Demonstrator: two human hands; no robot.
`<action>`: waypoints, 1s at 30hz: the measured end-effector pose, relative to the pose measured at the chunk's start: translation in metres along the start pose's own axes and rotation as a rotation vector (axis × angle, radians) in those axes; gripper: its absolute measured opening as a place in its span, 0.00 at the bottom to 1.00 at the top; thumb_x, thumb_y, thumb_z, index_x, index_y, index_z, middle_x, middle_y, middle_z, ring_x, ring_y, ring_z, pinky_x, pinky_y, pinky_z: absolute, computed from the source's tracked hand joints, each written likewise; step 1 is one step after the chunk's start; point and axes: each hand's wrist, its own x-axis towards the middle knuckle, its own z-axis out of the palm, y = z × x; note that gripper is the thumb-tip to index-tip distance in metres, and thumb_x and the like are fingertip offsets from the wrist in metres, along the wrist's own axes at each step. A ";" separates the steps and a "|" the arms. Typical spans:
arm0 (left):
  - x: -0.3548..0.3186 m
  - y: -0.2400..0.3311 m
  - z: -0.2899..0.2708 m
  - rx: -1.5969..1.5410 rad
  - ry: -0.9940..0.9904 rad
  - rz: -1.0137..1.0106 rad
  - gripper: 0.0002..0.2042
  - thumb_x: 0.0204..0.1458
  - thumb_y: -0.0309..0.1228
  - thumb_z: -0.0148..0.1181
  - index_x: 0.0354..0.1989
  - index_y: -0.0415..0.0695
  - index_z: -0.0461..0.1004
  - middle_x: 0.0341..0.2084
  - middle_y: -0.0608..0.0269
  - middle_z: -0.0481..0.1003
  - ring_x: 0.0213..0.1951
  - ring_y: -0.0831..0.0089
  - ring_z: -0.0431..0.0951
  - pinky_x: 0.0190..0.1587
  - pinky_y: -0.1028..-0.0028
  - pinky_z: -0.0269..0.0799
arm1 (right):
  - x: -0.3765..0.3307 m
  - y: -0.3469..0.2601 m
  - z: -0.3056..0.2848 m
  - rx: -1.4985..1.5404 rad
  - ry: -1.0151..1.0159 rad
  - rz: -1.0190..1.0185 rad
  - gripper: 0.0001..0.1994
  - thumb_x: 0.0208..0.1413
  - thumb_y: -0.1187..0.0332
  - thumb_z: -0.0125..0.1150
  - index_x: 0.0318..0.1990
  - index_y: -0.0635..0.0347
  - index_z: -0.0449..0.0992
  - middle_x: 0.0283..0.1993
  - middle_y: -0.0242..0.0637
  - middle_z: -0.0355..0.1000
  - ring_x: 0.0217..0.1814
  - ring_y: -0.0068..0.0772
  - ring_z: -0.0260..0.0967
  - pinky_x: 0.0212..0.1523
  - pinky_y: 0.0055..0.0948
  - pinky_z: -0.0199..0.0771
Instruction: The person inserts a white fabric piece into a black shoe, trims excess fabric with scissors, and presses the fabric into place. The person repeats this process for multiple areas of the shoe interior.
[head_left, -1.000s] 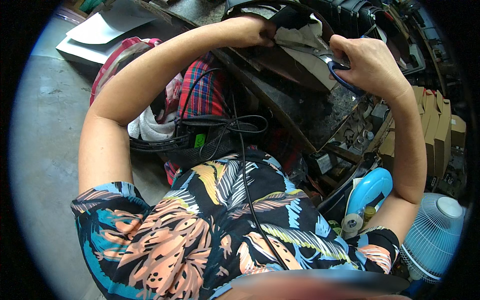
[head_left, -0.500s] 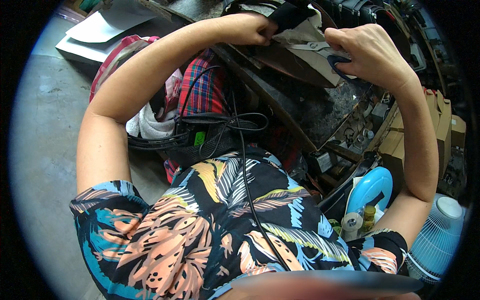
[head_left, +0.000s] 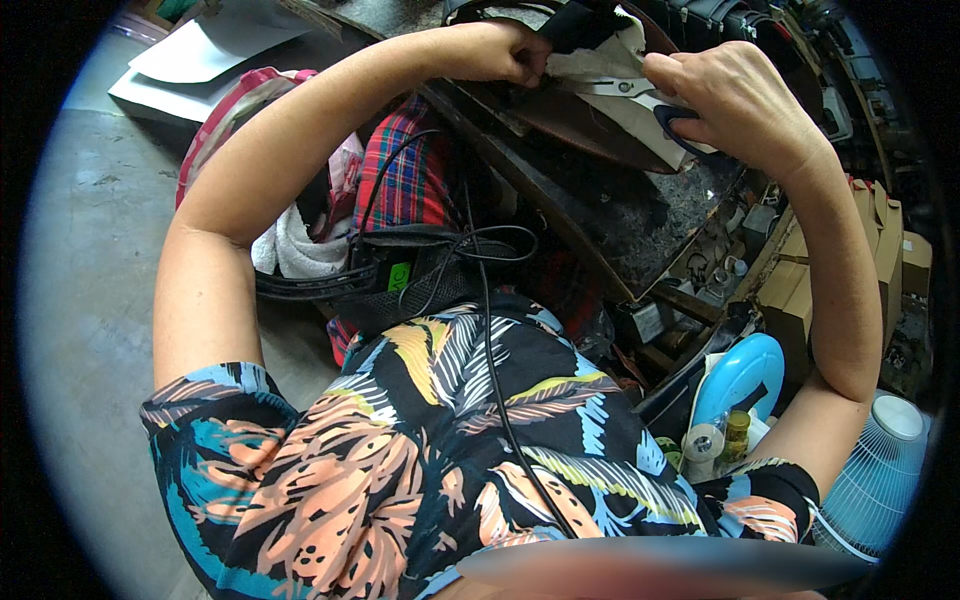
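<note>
At the top of the view my right hand (head_left: 728, 105) is closed around a pair of scissors (head_left: 622, 88) with dark handles, its fingers through the loops. The silver blades point left, toward my left hand, and lie over a beige cloth piece (head_left: 628, 58) with frayed edges. My left hand (head_left: 508, 54) is closed in a pinch at the left end of that cloth, beside a black strip (head_left: 580, 25). Brown leather-like material (head_left: 560, 125) lies beneath the cloth. The exact spot where the blade tips meet the cloth is hard to make out.
Under the work is a dark, worn table (head_left: 650, 220). Cardboard boxes (head_left: 785, 290), a blue round object (head_left: 740, 380), a tape roll (head_left: 703, 442) and a fan (head_left: 880, 480) stand at the right. White sheets (head_left: 200, 60) lie at upper left. A black cable (head_left: 490, 350) hangs down my front.
My right hand has shifted slightly up and left with the scissors, and the handles look a little wider apart. My left hand stays pinched at almost the same place.
</note>
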 end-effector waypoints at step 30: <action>0.011 -0.035 0.019 0.167 0.078 -0.004 0.16 0.55 0.40 0.60 0.45 0.41 0.77 0.38 0.50 0.78 0.43 0.56 0.78 0.49 0.64 0.72 | -0.024 -0.023 -0.017 0.313 0.027 0.128 0.16 0.46 0.73 0.73 0.41 0.55 0.71 0.25 0.37 0.75 0.29 0.31 0.77 0.32 0.31 0.77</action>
